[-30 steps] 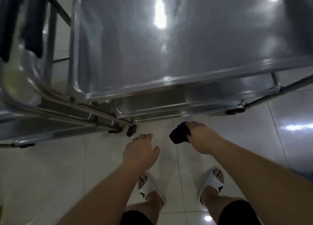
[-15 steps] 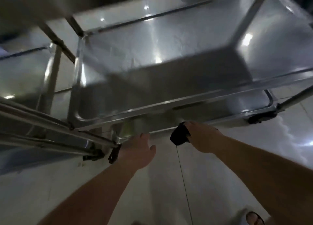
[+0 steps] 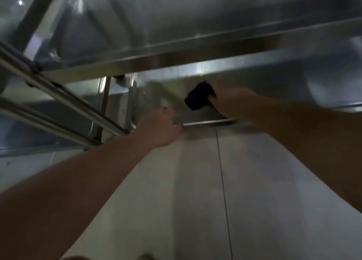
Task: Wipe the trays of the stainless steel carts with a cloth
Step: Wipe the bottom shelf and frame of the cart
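My right hand (image 3: pixel 233 101) grips a dark cloth (image 3: pixel 198 97), bunched, soft and light, over the lower tray (image 3: pixel 195 113). My left hand (image 3: pixel 160 128) curls around its slick steel front edge.

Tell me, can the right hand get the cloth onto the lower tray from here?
Probably yes. The right hand holds the dark cloth under the upper tray, over the lower tray, with nothing visible between; blur hides contact.
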The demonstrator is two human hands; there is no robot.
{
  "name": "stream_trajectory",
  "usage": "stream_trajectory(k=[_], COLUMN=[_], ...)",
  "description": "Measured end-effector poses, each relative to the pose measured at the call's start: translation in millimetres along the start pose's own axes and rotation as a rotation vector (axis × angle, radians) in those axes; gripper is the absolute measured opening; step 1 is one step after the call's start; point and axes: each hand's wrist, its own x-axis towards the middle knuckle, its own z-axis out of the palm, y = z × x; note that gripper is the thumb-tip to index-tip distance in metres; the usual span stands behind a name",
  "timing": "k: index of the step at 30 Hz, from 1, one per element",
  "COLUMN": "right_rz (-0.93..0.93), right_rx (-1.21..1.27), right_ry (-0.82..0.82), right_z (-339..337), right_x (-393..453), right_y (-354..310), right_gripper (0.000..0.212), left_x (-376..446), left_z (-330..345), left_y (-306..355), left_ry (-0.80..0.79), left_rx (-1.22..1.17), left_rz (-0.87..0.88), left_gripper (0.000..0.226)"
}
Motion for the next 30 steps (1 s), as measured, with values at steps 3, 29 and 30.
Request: stream_trajectory(k=[3,29,30], right_rz=[0.051,0.222,0.196], right_rx=[-0.178,-0.198,-0.232], right_ry=[0.053,0.080,0.077], right_z=[22.0,171.4,183.7], right_x=[15.3,157.6,158.4], right_y=[-3.9,-75.3,-80.6], right_gripper=[0.036,0.063,0.063], left_x=[-6.4,-33.8,-26.4], left_z=[14.2,0.9,6.1], left_y=[-20.1,-190.1,-183.2], left_ry=[0.025,0.324,0.414], left_rx=[-0.039,-0.878,-1.001], left_rz=[0.014,-0.142,-0.104], left_gripper=[0.060,0.050,0.047])
